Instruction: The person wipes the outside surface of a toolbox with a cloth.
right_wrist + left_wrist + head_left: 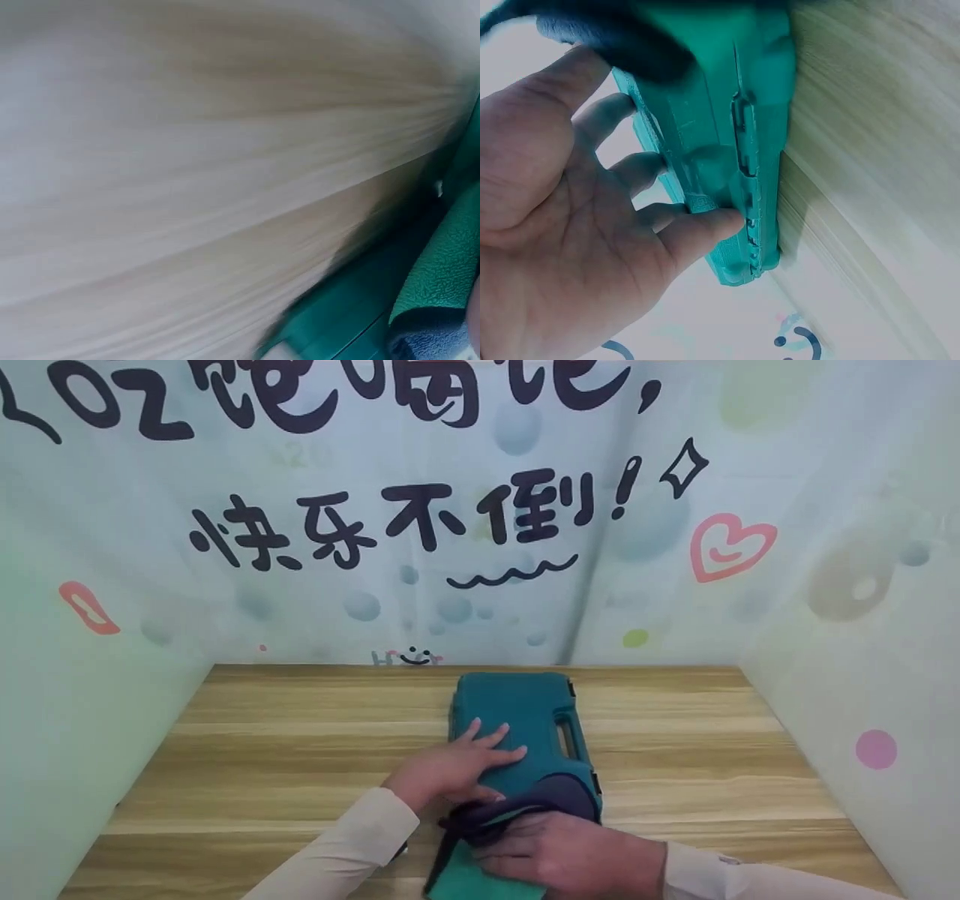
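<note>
A teal plastic carrying case (517, 705) lies on the table, its handle (576, 739) facing right. My left hand (457, 769) rests on the top of the case near its left edge, fingers spread. In the left wrist view, those fingers (705, 229) touch the edge of the case, above a side with a latch-like part (744, 135). My right hand (562, 855) holds a two-sided cloth (487, 877), green and dark blue, against the near part of the case. The cloth's dark side folds up over the fingertips, hiding them. Only the cloth (442, 262) and a sliver of hand show in the right wrist view.
The wood-grain table (300, 720) reaches back to a printed fabric wall (337, 607) with lettering. Pale side walls stand left and right. A small dark item (403, 851) shows partly beside the left sleeve, too covered to identify.
</note>
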A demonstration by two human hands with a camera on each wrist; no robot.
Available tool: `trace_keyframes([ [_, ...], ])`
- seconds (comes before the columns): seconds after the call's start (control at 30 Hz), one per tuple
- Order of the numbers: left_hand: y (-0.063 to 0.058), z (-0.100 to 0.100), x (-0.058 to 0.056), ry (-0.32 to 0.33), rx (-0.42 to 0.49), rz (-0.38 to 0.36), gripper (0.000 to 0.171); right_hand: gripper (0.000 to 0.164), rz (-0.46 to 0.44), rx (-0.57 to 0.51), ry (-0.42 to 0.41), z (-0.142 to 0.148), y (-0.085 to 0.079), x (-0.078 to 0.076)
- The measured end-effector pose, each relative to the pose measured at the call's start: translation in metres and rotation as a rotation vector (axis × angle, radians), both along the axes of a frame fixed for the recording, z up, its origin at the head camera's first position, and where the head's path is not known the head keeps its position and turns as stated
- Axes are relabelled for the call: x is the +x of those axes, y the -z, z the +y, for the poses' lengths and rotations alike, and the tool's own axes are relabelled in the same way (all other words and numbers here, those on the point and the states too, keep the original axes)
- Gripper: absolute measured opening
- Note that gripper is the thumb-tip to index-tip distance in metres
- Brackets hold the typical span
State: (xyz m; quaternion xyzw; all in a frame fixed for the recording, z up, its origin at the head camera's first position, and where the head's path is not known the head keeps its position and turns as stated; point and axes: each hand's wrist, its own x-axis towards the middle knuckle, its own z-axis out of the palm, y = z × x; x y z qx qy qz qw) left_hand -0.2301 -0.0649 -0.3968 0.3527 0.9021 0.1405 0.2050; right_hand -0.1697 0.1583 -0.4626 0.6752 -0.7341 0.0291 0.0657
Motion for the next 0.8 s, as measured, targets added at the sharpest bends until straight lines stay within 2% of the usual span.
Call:
trace_keyframes([
  [0.1,0.000,-0.001,0.001,0.000,0.003,-0.001,0.069,0.061,-0.007,-0.004,0.005,0.021,-0.001,-0.001],
  [0.3,-0.002,-0.004,0.003,-0.002,0.031,-0.024,0.072,0.060,0.062,-0.088,-0.044,0.055,0.000,-0.004],
  [0.47,-0.003,-0.005,0.002,-0.009,0.041,-0.035,0.072,0.055,0.060,-0.122,-0.056,0.070,0.001,-0.005],
  [0.8,-0.001,-0.001,0.001,-0.008,0.029,-0.035,0.072,0.057,0.058,-0.126,-0.058,0.092,0.001,-0.005],
])
